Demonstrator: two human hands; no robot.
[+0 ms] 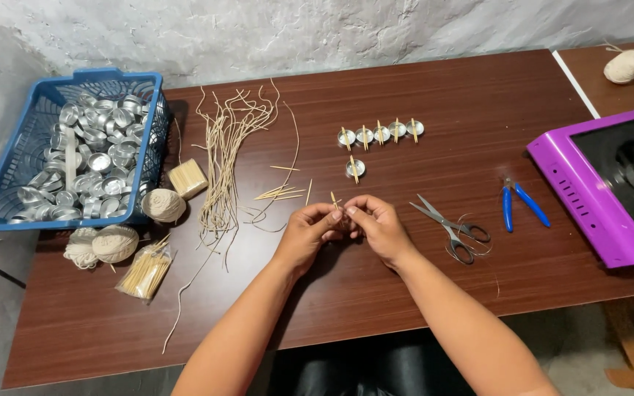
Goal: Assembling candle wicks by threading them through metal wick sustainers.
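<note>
My left hand [308, 229] and my right hand [377, 222] meet above the middle of the brown table [434, 293]. Together they pinch a thin wooden stick [334, 199] whose tip pokes up between the fingers; a small item under it is hidden by my fingers. Just beyond my hands lies one small metal cup with a stick across it [355, 169]. Farther back, a row of several such cups with sticks [380, 133] stands in a line. Loose sticks [282, 193] lie left of my hands.
A blue basket [9, 192] of empty metal cups sits at the far left. Cut wick strings [227, 154], balls of twine [115, 242], a bag of sticks [146, 272], scissors [455, 229], blue pliers [516, 203] and a purple stove [610, 183] surround the work spot.
</note>
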